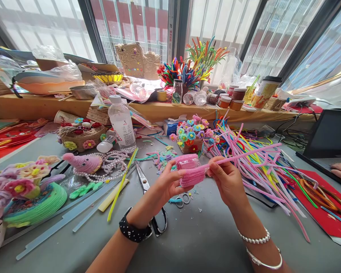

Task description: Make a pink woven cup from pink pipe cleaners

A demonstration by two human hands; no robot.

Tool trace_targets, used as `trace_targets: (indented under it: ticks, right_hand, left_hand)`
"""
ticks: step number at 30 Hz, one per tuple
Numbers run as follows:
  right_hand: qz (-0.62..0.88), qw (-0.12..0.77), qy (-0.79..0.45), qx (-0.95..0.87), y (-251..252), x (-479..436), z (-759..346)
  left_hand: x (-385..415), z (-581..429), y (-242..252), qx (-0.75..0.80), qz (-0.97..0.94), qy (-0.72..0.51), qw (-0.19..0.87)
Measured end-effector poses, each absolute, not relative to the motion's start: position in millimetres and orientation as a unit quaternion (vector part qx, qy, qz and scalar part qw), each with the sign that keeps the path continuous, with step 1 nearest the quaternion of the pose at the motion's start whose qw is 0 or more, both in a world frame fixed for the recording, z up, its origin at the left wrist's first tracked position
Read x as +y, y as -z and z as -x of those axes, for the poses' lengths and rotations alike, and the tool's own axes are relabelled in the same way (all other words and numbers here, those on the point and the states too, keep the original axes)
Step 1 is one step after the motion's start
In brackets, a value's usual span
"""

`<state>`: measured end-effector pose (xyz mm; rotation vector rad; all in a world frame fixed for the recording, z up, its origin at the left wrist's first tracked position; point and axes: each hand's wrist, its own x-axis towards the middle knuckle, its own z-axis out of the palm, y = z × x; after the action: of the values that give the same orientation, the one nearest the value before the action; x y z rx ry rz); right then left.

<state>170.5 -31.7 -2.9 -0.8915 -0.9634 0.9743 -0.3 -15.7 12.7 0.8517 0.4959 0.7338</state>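
Many pink coils (193,179) are covering the roll (187,163), in front of the basket (191,146). The left hand (162,186) is gripping it between thumb and fingers, and the right hand (226,177) is pinching the strip (248,152) just beside it. The strip's far end is pointing toward the heap (265,176), right of the basket. If the right pinch is slackening, the coils could be loosening; by swinging, that end could be catching the heap.
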Motion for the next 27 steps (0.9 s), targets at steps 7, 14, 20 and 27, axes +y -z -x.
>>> trace_targets:
  ticks: [7,14,20,27]
  right_hand:
    - [0.406,0.672,-0.420,-0.455,6.1,-31.8,-170.5]
    - [0.430,0.661,-0.391,-0.475,9.2,-31.6,-171.4]
    - [0.456,0.650,-0.364,-0.487,8.7,-32.1,-169.4]
    - [0.440,0.663,-0.380,-0.472,8.6,-31.7,-171.2]
  left_hand:
    - [-17.4,0.4,-15.6,0.234,-0.398,-0.356,0.813]
    - [-17.5,0.2,-14.1,0.236,-0.408,-0.357,0.807]
    - [-15.8,0.3,-10.6,0.246,-0.415,-0.356,0.800]
    - [-17.1,1.5,-15.1,0.226,-0.402,-0.364,0.809]
